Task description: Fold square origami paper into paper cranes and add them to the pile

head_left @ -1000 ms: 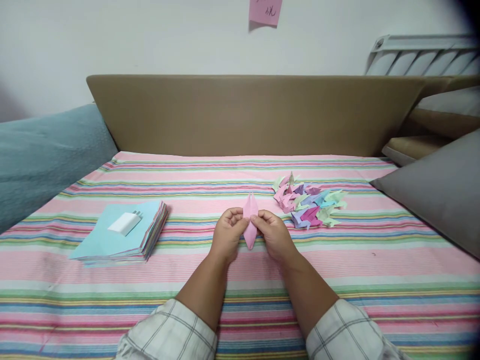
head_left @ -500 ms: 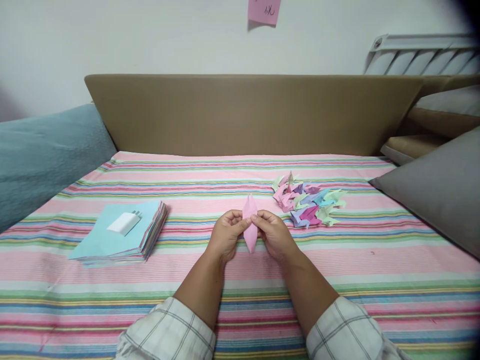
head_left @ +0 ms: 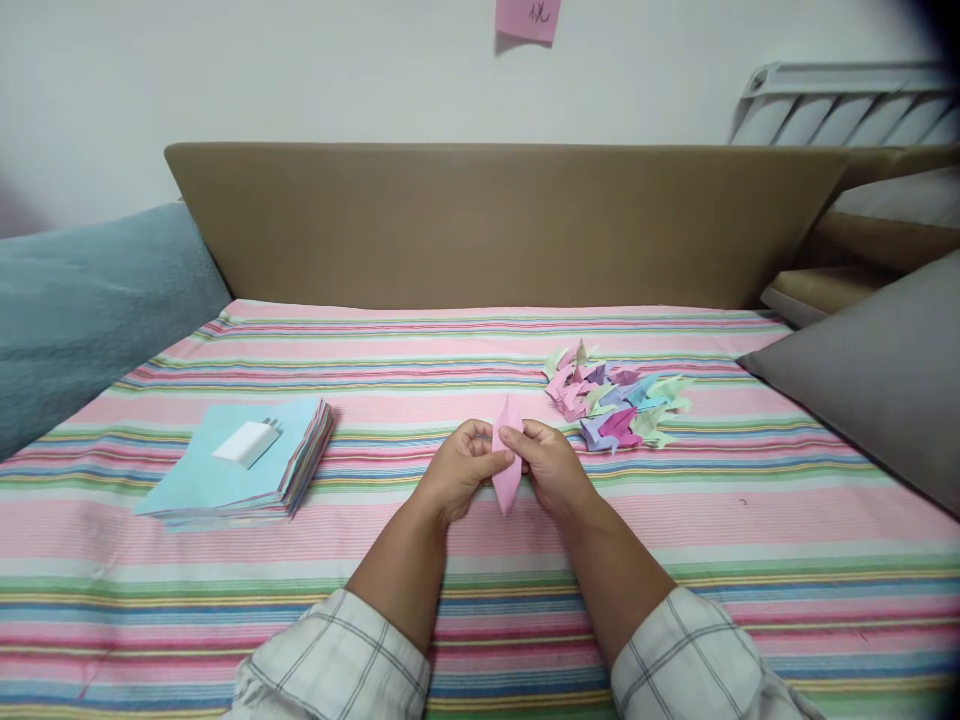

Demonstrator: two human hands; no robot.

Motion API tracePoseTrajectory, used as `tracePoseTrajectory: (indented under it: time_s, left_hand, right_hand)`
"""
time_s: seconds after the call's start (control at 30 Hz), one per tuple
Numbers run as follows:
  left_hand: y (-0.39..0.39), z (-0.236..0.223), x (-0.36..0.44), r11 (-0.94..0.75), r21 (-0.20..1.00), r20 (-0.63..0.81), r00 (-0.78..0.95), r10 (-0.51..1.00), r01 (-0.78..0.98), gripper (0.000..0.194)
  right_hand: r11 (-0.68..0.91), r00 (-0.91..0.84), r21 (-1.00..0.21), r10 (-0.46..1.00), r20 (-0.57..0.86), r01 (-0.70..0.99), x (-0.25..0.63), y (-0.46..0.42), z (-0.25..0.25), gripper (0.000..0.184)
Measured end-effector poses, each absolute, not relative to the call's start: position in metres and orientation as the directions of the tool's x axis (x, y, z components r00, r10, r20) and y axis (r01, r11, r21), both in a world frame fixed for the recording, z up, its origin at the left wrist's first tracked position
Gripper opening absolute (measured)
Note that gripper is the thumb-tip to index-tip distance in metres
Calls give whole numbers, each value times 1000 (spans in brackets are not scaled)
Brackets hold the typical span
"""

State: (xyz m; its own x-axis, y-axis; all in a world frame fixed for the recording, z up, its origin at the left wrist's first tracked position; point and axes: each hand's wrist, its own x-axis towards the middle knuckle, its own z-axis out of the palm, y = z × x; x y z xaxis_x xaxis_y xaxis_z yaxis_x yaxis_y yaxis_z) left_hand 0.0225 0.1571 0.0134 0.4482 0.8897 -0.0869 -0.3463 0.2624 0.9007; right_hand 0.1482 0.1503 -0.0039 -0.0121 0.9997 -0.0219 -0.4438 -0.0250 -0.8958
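Between my two hands is a pink piece of folded paper (head_left: 508,487), a narrow diamond shape with its points toward and away from me. My left hand (head_left: 459,468) grips its left edge, thumb laid across the front and fingers curled at the side. On the right edge, my right hand (head_left: 553,464) pinches it with the thumb on the front, a little higher than the left thumb. The fingers behind the paper are partly hidden. Beyond my right hand lies a pile of small folded paper figures (head_left: 619,402) in pink, purple, blue and green.
At the left, a stack of coloured paper sheets (head_left: 180,475) bears a white plug adapter (head_left: 246,443). A striped cloth (head_left: 480,620) covers the surface. Behind it rises a brown backrest (head_left: 495,225). A grey cushion (head_left: 870,370) stands right, a blue cushion (head_left: 90,310) left.
The folded paper has shifted slightly right and toward me, tilting a little. My right thumb now sits higher on it, my left thumb reaches further across.
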Motion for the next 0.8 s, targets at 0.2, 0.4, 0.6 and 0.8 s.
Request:
tracePoseTrajectory:
  time_s: [0.2, 0.4, 0.6, 0.8]
  left_hand:
    - [159, 8, 22, 284, 916, -117, 490, 864, -283, 41]
    - [160, 4, 21, 303, 931, -131, 585, 800, -205, 39]
    - [155, 8, 22, 286, 948, -136, 633, 762, -141, 39]
    - [159, 9, 22, 208, 928, -69, 407, 911, -310, 35]
  right_hand:
    - [27, 44, -920, 999, 10, -391, 150, 152, -8, 28]
    - [40, 91, -913, 996, 4, -407, 151, 153, -7, 28]
    - [32, 112, -912, 994, -16, -409, 151, 153, -6, 30]
    - [10, 34, -929, 999, -2, -370, 151, 151, -7, 29]
